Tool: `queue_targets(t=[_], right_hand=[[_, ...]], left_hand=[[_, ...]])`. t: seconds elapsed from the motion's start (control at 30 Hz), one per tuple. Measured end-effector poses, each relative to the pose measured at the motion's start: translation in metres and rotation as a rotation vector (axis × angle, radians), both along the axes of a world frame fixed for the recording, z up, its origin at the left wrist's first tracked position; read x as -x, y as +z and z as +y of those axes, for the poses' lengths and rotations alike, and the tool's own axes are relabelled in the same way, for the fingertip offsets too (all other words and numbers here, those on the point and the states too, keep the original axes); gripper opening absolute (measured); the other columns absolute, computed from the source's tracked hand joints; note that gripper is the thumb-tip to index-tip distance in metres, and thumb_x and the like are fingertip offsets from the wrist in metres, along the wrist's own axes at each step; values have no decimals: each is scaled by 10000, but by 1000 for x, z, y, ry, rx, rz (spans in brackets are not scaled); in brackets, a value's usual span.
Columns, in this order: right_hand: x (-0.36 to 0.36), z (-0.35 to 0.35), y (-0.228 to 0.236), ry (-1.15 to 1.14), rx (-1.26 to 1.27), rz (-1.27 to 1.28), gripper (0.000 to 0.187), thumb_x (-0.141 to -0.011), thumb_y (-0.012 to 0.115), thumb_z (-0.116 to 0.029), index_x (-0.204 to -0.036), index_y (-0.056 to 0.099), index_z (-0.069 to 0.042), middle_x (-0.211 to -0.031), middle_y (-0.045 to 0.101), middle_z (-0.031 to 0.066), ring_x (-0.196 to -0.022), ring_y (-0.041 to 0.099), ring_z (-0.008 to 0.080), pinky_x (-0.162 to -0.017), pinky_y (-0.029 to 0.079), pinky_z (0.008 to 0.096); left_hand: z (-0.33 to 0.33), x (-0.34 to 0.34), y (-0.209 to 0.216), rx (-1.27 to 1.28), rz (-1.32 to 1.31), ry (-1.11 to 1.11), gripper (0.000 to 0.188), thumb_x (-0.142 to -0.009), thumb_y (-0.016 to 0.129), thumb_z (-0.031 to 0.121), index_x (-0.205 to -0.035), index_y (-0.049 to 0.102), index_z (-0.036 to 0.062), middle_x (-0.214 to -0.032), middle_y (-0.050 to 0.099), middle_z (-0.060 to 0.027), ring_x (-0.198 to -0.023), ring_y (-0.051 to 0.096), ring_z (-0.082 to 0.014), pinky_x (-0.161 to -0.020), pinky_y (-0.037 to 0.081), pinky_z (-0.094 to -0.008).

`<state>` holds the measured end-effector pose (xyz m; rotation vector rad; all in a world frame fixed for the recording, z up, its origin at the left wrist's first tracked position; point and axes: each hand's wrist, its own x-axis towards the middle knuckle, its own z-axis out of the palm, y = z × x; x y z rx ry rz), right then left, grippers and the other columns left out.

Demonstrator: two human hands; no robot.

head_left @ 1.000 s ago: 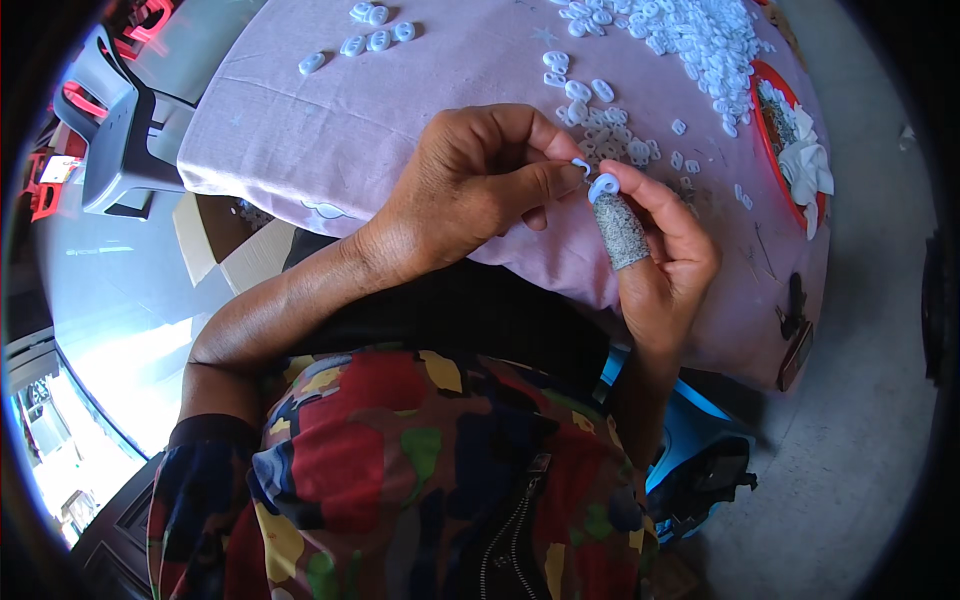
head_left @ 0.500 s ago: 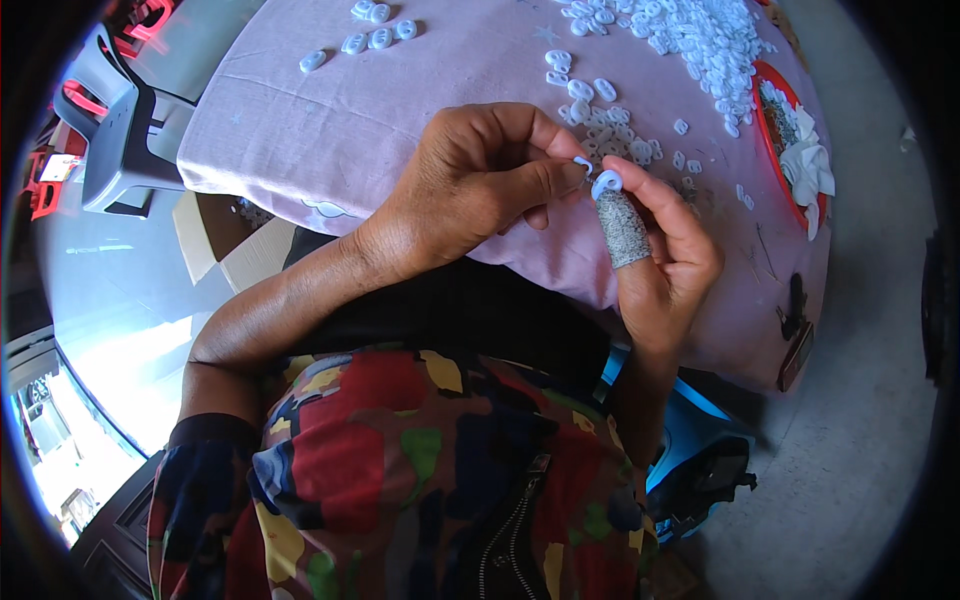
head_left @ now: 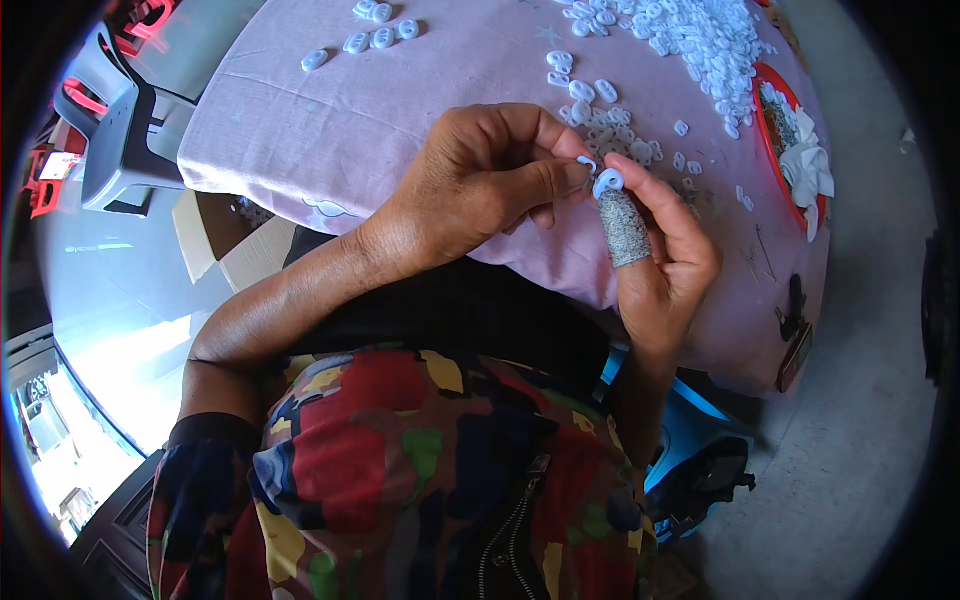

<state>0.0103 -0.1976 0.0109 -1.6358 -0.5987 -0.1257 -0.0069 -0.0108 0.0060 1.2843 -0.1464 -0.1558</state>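
My left hand (head_left: 490, 185) is closed in a pinch, thumb against index finger, on a small white hook-shaped piece (head_left: 587, 161) whose curved tip shows. Close beside it, my right hand (head_left: 665, 235) holds a white oval plastic piece with a hole (head_left: 607, 183) between thumb and index finger. A grey speckled finger sleeve (head_left: 626, 230) wraps the right thumb. The two held pieces are very near each other; whether they touch I cannot tell. Just beyond my fingers lies a scatter of small white plastic pieces (head_left: 605, 128).
A pink cloth (head_left: 330, 130) covers the table. A big heap of white pieces (head_left: 690, 40) lies at the far right, near a red basin (head_left: 765, 120). Several ovals (head_left: 382, 38) sit far left. Keys (head_left: 795, 305) lie at the right edge; a grey chair (head_left: 125, 140) stands left.
The hands have barely moved. The white oval piece in my right hand is turned slightly, and both held pieces have shifted a little to the right.
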Motion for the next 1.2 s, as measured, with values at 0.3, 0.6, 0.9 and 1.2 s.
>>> queue_targets(t=[0.3,0.6,0.9,1.2], right_hand=[[0,3,0,16,38,-42,328,-825,573,130,-1144,616,71,-1063,634,130,-984,615,161,-870,491,262],[1,2,2,67,-25,20,370,-833,536,140,-1195,581,77,-1102,613,149,-1031,606,187,-907,489,288],[0,2,3,41,7,25,349,-832,536,137,-1174,589,84,-1047,614,122,-983,607,165,-880,481,262],[0,3,1,25,-12,26,326,-829,552,135,-1147,603,85,-1037,625,123,-976,612,159,-866,492,259]], left_hand=[[-4,1,-3,51,-28,22,144,-917,626,112,-1010,627,2,-798,623,-5,-644,554,-28,-553,435,-152],[0,0,4,31,43,-14,156,-931,605,126,-1045,624,20,-849,646,-12,-694,567,-21,-616,467,-139],[-2,-1,0,35,19,-1,134,-922,614,99,-1030,639,23,-838,624,17,-710,566,-18,-629,466,-140],[-2,-1,-1,38,18,-9,125,-918,622,98,-1018,644,27,-825,612,31,-681,534,-3,-604,444,-137]])
